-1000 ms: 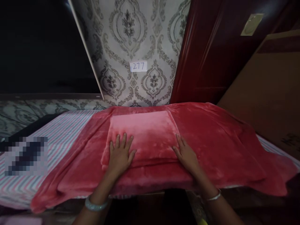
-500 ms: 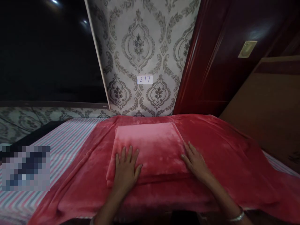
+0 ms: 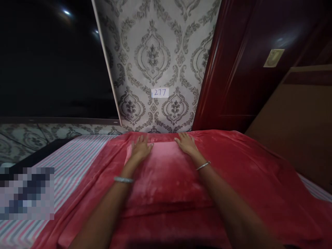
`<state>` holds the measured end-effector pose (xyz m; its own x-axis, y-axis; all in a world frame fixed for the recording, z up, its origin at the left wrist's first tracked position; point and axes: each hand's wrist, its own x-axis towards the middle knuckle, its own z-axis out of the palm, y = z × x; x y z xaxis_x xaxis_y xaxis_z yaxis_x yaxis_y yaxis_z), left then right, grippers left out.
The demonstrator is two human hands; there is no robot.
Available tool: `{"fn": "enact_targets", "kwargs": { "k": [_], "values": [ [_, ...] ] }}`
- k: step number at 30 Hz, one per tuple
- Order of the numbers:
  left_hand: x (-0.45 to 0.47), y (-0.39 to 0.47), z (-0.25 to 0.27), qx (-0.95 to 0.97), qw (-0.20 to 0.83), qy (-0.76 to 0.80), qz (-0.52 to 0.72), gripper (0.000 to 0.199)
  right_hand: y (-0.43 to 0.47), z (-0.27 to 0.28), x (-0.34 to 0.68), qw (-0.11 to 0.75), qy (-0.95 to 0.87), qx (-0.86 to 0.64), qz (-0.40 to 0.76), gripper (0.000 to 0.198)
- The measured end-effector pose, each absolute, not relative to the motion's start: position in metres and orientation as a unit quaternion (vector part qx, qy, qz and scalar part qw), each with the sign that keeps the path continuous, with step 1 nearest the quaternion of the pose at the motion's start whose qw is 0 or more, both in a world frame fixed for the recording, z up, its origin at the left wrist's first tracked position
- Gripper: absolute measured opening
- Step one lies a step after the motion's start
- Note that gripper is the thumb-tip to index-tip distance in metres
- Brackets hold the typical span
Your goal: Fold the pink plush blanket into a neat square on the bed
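Note:
A folded plush blanket (image 3: 166, 176), pink at its far end and red toward me, lies flat in front of me. My left hand (image 3: 141, 147) is at its far left corner, slightly blurred, fingers stretched forward and apart. At the far right corner is my right hand (image 3: 186, 142), palm down with the fingers extended past the far edge. Neither hand grips anything. Under the folded blanket spreads a larger red plush cover (image 3: 246, 180).
A striped cloth (image 3: 70, 164) shows at the left beneath the red cover. Behind are a dark television screen (image 3: 52, 62), patterned wallpaper (image 3: 153, 58) with a paper label reading 277 (image 3: 160, 92), and a dark red wooden panel (image 3: 233, 69). A brown board (image 3: 298, 121) leans at the right.
Both hands have slid forward and away from me, from the near part and right side of the folded blanket to its far corners. The blanket stays in place.

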<state>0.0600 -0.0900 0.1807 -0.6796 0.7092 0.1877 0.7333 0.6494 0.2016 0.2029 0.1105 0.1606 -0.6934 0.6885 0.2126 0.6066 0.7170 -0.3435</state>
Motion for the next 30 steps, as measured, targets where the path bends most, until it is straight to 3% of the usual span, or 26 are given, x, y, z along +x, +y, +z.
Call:
{"fn": "enact_targets", "kwargs": {
  "k": [8, 20, 30],
  "values": [
    [0.042, -0.089, 0.112, -0.367, 0.086, -0.924, -0.063, 0.061, 0.125, 0.095, 0.22, 0.175, -0.901, -0.371, 0.144, 0.054],
    [0.019, -0.088, 0.103, -0.309, 0.052, -0.945, -0.093, 0.058, 0.132, 0.095, 0.218, 0.128, -0.905, -0.381, 0.139, 0.058],
    [0.018, -0.094, 0.101, -0.283, 0.12, -0.943, -0.127, 0.051, 0.133, 0.09, 0.216, 0.14, -0.904, -0.387, 0.12, 0.062]
  ]
}}
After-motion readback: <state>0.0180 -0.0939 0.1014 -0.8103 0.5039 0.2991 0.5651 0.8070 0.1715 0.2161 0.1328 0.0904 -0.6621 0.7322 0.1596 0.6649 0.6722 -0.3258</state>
